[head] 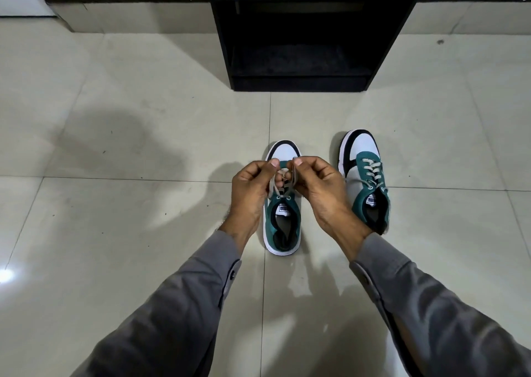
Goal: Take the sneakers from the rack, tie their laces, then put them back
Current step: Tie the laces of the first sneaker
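While both sneakers sit on the tiled floor (143,117) before the black rack (298,31), left hand (253,186) and right hand (319,186) each pinch the laces (283,188) above the left sneaker (283,227); right sneaker (365,181) lies just beside, untouched.

Head-worn view, steeply down, close.

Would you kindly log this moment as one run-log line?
step: tying | left hand: pinches lace | right hand: pinches lace | left sneaker: floor | right sneaker: floor, untouched | rack: no sneakers
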